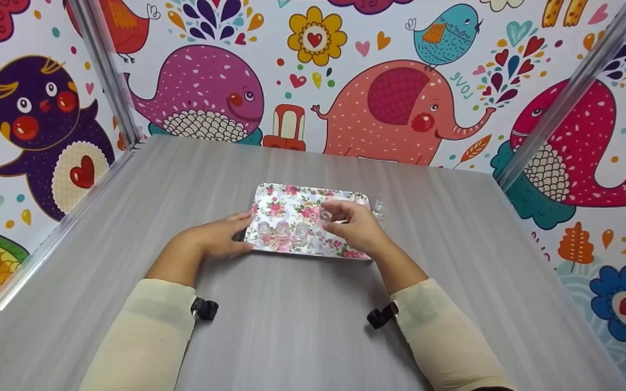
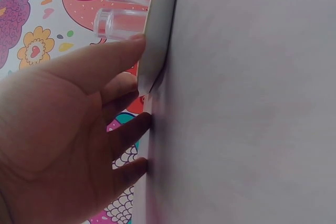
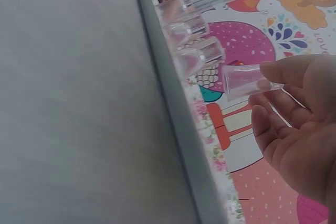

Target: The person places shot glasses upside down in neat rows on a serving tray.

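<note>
A flower-printed tray point(image 1: 286, 203) lies on the table, its left rim beside my left hand point(image 1: 223, 236). That hand's thumb point(image 2: 118, 59) touches the tray's edge near the front corner, while its other fingers reach loosely along the side. Three small clear shot glasses point(image 1: 282, 236) stand in a row on the tray's front left part. Above the tray, my right hand point(image 1: 359, 225) pinches another clear shot glass point(image 3: 241, 81) between thumb and fingers. The wider end of this glass faces down, and a gap separates it from the row.
Some clear, shiny objects point(image 1: 379, 209) sit just past the tray's right edge, partly behind my right hand. Grey wood-patterned table surface point(image 1: 291, 315) surrounds the tray. Printed walls point(image 1: 302, 70) with metal posts point(image 1: 104, 65) border the table at the back and sides.
</note>
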{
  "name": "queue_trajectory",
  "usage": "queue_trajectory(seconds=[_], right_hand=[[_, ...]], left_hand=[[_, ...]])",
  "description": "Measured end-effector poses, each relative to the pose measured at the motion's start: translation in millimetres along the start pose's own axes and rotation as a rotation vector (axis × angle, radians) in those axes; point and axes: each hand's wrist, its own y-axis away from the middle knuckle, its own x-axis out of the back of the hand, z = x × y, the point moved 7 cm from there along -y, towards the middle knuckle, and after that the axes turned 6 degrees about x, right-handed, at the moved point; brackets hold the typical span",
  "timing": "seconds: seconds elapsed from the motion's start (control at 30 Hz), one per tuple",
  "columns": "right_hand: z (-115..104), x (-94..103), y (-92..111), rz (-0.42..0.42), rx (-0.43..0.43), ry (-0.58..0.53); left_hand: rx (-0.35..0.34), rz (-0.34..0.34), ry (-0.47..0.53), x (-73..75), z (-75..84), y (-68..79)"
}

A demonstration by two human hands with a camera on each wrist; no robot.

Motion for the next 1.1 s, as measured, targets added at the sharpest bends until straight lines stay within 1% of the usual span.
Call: queue_trajectory(seconds=[0.13,0.3,0.37,0.47,0.63,0.73,0.9,1.1], right_hand=[[8,-10.1,0,-0.054,-0.023,0.051],[13,-18.9,1,-0.120,-0.046,0.056],[14,-19.0,1,-0.130,-0.056,0.044],[11,-13.4,1,-0.121,-0.047,0.018],[6,9.6,2,-0.056,-0.020,-0.025],[5,28.1,3,0.002,-0.021,-0.033],[11,58.2,9,0.083,-0.054,-0.047],[27,94.4,20,0.168,-0.118,-0.023]], left_hand=[[-0.004,0.001,-0.004,-0.5,-1.1,-0.8],[-0.006,0.006,-0.008,-0.1,-1.4,-2.0],[-0.011,0.008,-0.005,0.7,-1.0,-1.8],[-0.009,0.004,-0.001,0.9,-1.0,-0.8],[0.004,-0.008,0.013,0.1,-1.3,0.5],[-0.009,-0.007,0.009,0.5,0.0,0.7],[-0.011,-0.005,0.005,0.3,-0.7,0.8],[-0.001,-0.003,0.010,-1.1,-0.8,0.0]])
